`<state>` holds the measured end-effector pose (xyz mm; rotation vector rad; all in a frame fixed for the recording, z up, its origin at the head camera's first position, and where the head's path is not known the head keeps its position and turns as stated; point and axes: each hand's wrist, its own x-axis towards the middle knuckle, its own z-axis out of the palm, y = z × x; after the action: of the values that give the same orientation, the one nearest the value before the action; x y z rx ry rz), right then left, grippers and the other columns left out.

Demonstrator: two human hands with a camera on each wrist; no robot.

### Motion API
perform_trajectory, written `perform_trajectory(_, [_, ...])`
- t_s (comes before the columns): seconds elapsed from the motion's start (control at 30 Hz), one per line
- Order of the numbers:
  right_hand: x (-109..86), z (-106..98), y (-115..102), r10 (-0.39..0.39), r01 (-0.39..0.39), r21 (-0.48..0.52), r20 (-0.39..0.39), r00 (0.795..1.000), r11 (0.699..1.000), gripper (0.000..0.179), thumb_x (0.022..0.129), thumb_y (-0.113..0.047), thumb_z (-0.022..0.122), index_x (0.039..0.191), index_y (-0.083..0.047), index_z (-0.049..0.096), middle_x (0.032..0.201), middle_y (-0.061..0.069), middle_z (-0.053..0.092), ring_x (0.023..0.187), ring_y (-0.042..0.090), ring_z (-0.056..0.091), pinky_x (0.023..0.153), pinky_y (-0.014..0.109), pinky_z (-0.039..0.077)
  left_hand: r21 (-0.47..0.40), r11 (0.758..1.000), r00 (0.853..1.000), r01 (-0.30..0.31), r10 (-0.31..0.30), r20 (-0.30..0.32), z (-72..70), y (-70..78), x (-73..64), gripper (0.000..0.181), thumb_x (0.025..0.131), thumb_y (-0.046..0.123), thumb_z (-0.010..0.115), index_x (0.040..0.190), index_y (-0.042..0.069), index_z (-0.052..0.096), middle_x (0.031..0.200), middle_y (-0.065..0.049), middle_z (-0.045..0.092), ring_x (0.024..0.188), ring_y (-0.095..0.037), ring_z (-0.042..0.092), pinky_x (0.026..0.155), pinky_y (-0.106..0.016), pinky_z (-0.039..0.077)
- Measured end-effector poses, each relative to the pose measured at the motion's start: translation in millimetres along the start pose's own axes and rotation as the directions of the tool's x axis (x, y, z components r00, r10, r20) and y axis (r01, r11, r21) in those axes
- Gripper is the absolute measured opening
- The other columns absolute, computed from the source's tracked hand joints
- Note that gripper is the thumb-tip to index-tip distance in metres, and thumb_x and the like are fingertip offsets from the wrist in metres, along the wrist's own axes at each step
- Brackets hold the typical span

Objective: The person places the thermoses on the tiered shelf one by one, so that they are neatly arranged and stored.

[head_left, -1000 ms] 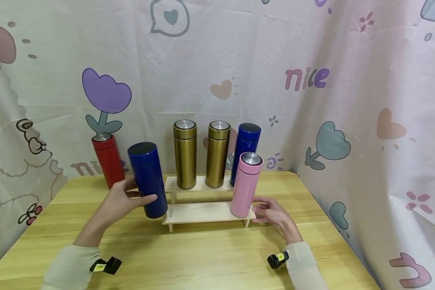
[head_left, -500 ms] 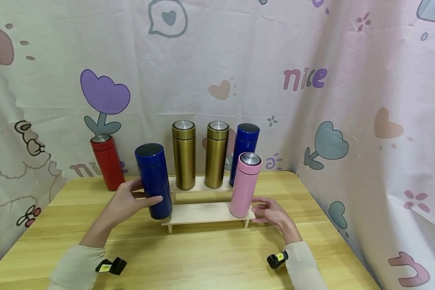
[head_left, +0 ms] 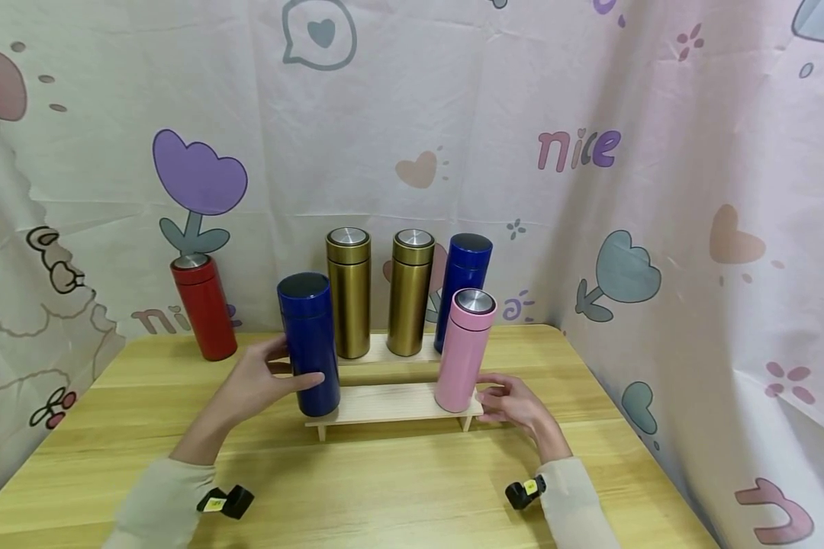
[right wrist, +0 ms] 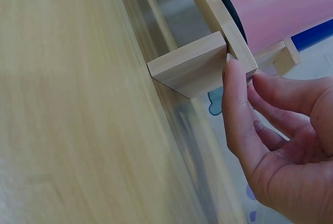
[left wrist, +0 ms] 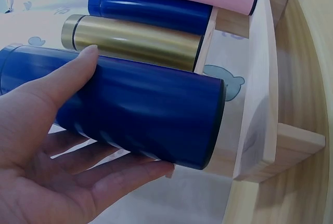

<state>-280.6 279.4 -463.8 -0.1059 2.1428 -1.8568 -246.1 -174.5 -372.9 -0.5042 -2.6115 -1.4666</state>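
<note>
My left hand grips a blue thermos round its lower body, thumb on the near side. In the left wrist view the thermos base hangs a little off the lower step of a two-step wooden rack. From the head it overlaps that step's left end. My right hand pinches the right end of the same step, thumb and fingers on either side of the board in the right wrist view. A pink thermos stands upright on the step beside that hand.
On the upper step stand two gold thermoses and another blue thermos at the right. A red thermos stands on the wooden table at the back left. A printed curtain hangs behind.
My left hand has carried the blue thermos rightward, from beside the rack to over the left end of its lower step. The right hand stays at the rack's right end.
</note>
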Motion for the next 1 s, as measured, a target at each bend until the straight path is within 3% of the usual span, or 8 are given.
perform_trajectory(0.47, [1.0,-2,1,-0.008,0.008,-0.004,0.016,1.0,1.0,0.051,0.102,-0.002,0.06,0.149,0.009,0.044,0.108,0.012,0.068,0.089,0.018,0.073,0.084,0.037,0.065,-0.058,0.998,0.999,-0.034,0.035,0.021,13.3,1.3,2.9,0.075,0.087,0.029,0.085,0.148,0.002,0.052,0.135,-0.023,0.067,0.113,-0.035,0.07,0.091,-0.046,0.063])
perform_trajectory(1.0, [-1.1,-1,-3,0.011,-0.011,-0.009,0.022,1.0,1.0,0.055,0.101,-0.004,0.062,0.151,0.007,0.041,0.107,0.011,0.067,0.089,0.018,0.071,0.085,0.036,0.065,-0.07,0.998,0.999,0.007,-0.004,0.044,25.0,3.7,1.7,0.081,0.087,0.033,0.084,0.151,0.001,0.047,0.139,-0.023,0.064,0.115,-0.035,0.07,0.094,-0.048,0.062])
